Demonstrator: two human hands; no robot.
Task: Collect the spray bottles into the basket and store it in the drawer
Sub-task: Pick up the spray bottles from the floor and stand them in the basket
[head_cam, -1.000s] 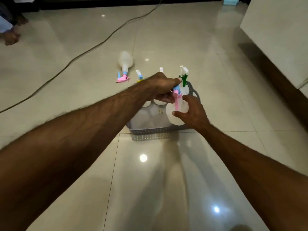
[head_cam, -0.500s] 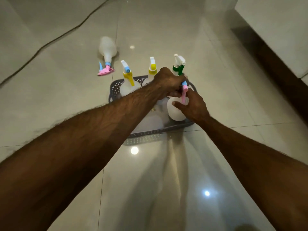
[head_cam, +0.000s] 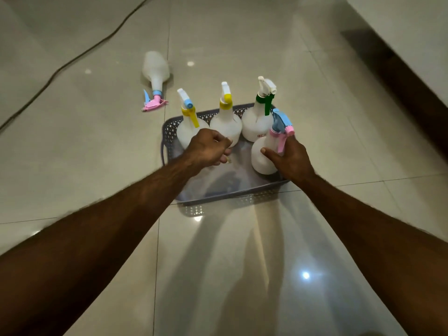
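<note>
The pink-and-blue-headed spray bottle point(head_cam: 265, 154) stands upright in the near right corner of the grey basket point(head_cam: 169, 132), and the right hand point(head_cam: 292, 160) wraps its fingers and thumb around its body, so this step looks like seating a fourth bottle. Three more bottles stand along the far wall: one with a yellow trigger and blue nozzle point(head_cam: 188, 127), one with a yellow collar point(head_cam: 226, 122), one with a green trigger point(head_cam: 258, 122). The left hand point(head_cam: 209, 147) hovers over the basket's middle, fingers curled into a loose fist; whether it holds anything I cannot tell. One bottle remains outside, lying on its side on the tiled floor point(head_cam: 97, 166) beyond the basket's far left corner, its pink trigger point(head_cam: 154, 105) pointing toward the basket. The next move probably calls for releasing the seated bottle, then reaching past the basket for the fallen bottle point(head_cam: 156, 69). No drawer is clearly visible
</note>
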